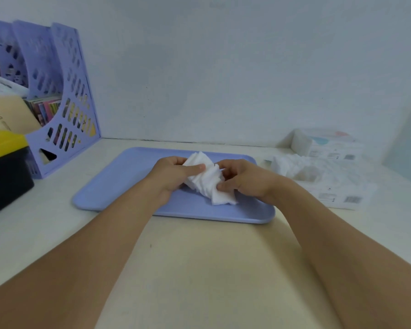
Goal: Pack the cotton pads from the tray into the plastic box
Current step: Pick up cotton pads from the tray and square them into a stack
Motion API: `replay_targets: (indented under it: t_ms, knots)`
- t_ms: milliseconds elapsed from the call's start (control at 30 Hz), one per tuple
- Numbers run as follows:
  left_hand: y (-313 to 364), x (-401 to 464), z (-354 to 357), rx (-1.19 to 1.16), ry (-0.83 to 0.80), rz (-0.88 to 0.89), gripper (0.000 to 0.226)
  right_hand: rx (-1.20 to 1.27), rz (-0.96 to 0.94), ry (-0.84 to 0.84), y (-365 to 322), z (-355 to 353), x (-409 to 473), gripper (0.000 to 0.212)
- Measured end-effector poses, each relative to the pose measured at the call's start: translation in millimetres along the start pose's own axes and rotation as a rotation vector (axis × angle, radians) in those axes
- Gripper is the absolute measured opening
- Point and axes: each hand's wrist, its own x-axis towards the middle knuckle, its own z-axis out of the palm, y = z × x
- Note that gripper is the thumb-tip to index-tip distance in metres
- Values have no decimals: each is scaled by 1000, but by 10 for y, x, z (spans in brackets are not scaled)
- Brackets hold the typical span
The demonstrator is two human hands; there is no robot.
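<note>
A lilac tray [119,184] lies flat on the desk in front of me. Over its middle, a fanned stack of white square cotton pads [205,180] is held between both hands. My left hand [173,174] grips the stack's left end, thumb on top. My right hand [244,180] pinches the right end, with the lowest pads hanging down toward the tray. To the right of the tray stands the clear plastic box [318,184], open, with white pads inside it; its lid [323,144] stands up behind.
A lilac magazine file rack [57,96] with books stands at the back left. A black bin with a yellow lid [5,167] sits at the left edge. The wall runs close behind the tray. Bare desk lies between me and the tray.
</note>
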Motion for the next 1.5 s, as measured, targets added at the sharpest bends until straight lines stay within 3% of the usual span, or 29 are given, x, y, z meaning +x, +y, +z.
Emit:
replay_targets:
  t_ms: [200,400,567,733,833,1067,1200,1333,1400,1500]
  knots:
    - [-17,-10,31,-27,52,16,35,59,-8,64,25,-17,-69,36]
    - [6,-80,39,-140,-57,-35,36,89,-7,48,-12,1,-111,41]
    - [22,-84,36,-11,-42,71,19,169,-21,110,22,-17,-103,37]
    - [4,-59,33,-65,-48,74,27,298,-63,226,61,-28,-73,35]
    - [10,-87,76,-130,-68,43,27,344,-41,207,79,-25,-64,37]
    - [-24,-23,97,-77,119,56,33,359,-20,260,47,-68,-118,32]
    - [-31,40,32,122,247,46,42,476,-25,245,-15,-139,-157,29]
    - [1,-34,32,528,157,77,44,632,-31,103,-88,-186,-221,19]
    - [5,-59,38,699,210,144,44,615,-27,76,-77,-174,-237,20]
    - [100,-95,21,559,289,304,40,553,-44,69,-51,-150,-236,32]
